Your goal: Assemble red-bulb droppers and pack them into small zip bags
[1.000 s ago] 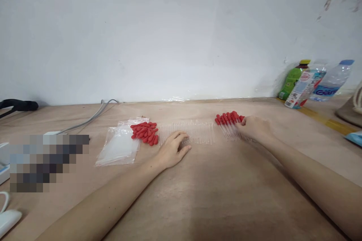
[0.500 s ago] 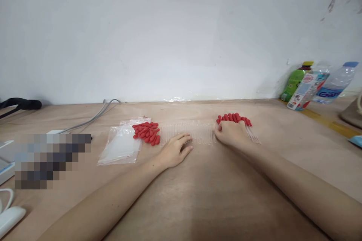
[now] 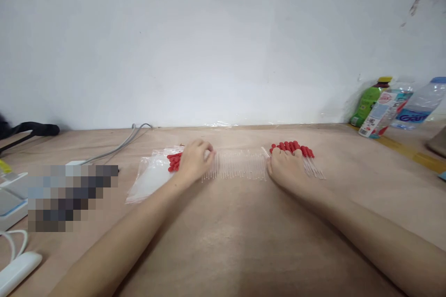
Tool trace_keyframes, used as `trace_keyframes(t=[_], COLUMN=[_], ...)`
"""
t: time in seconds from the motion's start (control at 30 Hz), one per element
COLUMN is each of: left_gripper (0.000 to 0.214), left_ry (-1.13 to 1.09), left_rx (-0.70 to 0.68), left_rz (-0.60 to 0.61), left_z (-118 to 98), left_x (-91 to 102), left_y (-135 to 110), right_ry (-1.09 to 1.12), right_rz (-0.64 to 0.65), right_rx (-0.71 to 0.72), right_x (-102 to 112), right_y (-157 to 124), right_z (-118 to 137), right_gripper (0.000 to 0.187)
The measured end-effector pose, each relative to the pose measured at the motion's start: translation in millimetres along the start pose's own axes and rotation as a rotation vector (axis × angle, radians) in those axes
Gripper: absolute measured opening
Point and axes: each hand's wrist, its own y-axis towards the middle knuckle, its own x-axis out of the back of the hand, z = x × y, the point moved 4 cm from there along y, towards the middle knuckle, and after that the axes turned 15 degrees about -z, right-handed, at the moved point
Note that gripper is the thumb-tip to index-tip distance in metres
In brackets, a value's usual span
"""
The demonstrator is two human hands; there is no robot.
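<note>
My left hand (image 3: pixel 195 160) is over the right side of a pile of red rubber dropper bulbs (image 3: pixel 173 162), its fingers curled together. Whatever is between its fingertips is hidden. Beside those fingertips lies a row of clear glass dropper tubes (image 3: pixel 240 164), side by side on the table. At the right end of the row my right hand (image 3: pixel 287 164) is closed, and one glass tube (image 3: pixel 265 151) slants out by its thumb and fingers. Just behind and right of that hand lie several droppers (image 3: pixel 306 152) with red bulbs on their ends; the hand hides part of them.
Clear zip bags (image 3: pixel 148 178) lie left of the bulbs. A grey cable (image 3: pixel 118 148) and a white power strip (image 3: pixel 14 211) are farther left, beside a blurred-out patch. Several bottles, one green (image 3: pixel 369 104), stand at the back right near the wall (image 3: pixel 223 55).
My left hand has moved left and away from me, from the front of the tube row to the bulb pile. A slanted tube now shows by my right hand. The view shifted slightly.
</note>
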Motion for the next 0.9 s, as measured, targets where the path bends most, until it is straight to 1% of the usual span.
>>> trace_keyframes(t=[0.07,0.13,0.17,0.23,0.33,0.43,0.53,0.73,0.8,0.9], left_gripper=[0.015,0.016,0.017,0.021,0.021,0.018,0.017,0.012,0.014,0.018], left_ry=[0.077,0.086,0.087,0.081,0.077,0.077,0.078,0.069,0.057,0.027], left_rx=[0.095,0.157,0.164,0.125,0.083,0.079,0.092,0.130,0.137,0.144], left_rz=[0.012,0.124,0.185,0.337,0.486,0.565,0.608,0.606,0.575,0.486], left_z=[32,61,72,85,91,91,93,97,97,91], left_x=[5.9,4.1,1.3,-8.6,-25.0,-38.5,-46.5,-48.6,-45.3,-35.7], left_y=[14,21,23,25,26,31,35,36,36,38], right_ry=[0.056,0.154,0.211,0.307,0.393,0.471,0.544,0.603,0.611,0.604], right_rz=[-0.070,-0.120,-0.147,-0.194,-0.222,-0.186,-0.127,-0.042,-0.013,0.005], right_rx=[0.059,0.100,0.115,0.131,0.162,0.190,0.204,0.255,0.271,0.272], right_x=[7,11,12,14,14,13,14,20,22,22], right_y=[-11,-22,-27,-33,-35,-35,-36,-39,-39,-40], right_z=[0,0,0,1,3,4,3,-2,-4,-8], right_gripper=[0.027,0.028,0.027,0.024,0.023,0.022,0.021,0.019,0.019,0.021])
